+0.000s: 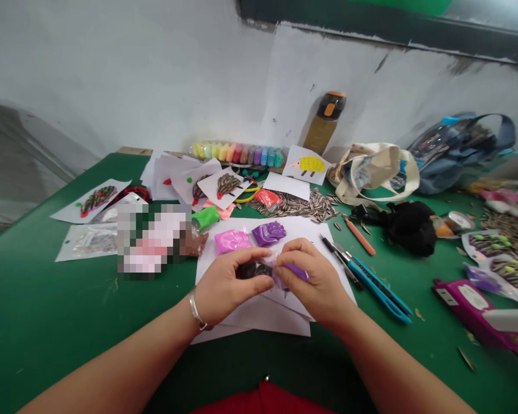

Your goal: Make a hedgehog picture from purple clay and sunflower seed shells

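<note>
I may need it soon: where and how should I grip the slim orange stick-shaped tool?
Pinch the slim orange stick-shaped tool across its thicker near half, coming from above on the near side, probably with the right hand: it lies flat, thick end toward you, narrow tip pointing away.

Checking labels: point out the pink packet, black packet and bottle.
Pink packet [232,241], head view: middle of its top.
Black packet [254,269], head view: exposed dark middle.
Bottle [320,133], head view: body below the cap.
</note>
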`<state>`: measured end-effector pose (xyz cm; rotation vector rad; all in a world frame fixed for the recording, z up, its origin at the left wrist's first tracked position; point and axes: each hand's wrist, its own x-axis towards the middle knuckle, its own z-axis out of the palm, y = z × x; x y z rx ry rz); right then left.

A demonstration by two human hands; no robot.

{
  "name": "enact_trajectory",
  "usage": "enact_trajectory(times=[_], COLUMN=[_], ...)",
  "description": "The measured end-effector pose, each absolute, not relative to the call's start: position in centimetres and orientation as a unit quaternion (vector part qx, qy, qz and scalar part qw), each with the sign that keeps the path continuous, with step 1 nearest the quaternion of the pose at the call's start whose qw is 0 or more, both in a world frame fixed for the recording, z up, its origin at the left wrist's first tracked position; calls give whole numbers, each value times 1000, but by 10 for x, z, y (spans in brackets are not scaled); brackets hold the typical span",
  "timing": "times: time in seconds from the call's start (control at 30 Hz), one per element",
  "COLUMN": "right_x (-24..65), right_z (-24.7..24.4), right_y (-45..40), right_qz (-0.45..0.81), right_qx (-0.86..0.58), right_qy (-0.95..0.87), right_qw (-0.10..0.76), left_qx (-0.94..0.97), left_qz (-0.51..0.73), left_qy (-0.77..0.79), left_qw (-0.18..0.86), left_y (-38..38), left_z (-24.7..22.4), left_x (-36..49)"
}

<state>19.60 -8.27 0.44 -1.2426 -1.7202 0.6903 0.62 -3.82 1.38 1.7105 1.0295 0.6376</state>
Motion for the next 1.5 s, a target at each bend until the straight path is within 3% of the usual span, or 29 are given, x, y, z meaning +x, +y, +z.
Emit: enact_trajectory(times=[0.17,0.33,0.47,0.67,0.8,0.93,1.07,1.23,1.5], right_x=[201,206,209,214,217,220,223,225,229], right_z=[2,-4,-4,-3,-3,-1,2,6,4], right_y=[-77,-71,-69,-68,-67,-67,-67,-67,-64], right_qz=[424,539,579,601,592,588,594,595,588], right_qx=[-527,-509,-480,-461,-461,-473,-481,-490,-480], right_qy=[-556,-409,-358,-331,-329,-329,-332,-316,-308], right_qw=[483,533,553,562,574,567,553,553,573], left_qx=[711,749,794,846,854,877,930,930,925], left_qz=[279,287,294,238,272,318,235,163,181], left_qy=[461,496,496,468,442,358,274,323,329], left_qw=[452,332,194,95,40,34,68,70,55], left_y=[-29,-17,-7,4,3,-10,-20,-14,-14], left_z=[17,9,-10,-22,-16,-11,-18,-28,-18], left_x=[1,-5,-9,-13,-14,-8,-2,-4,-7])
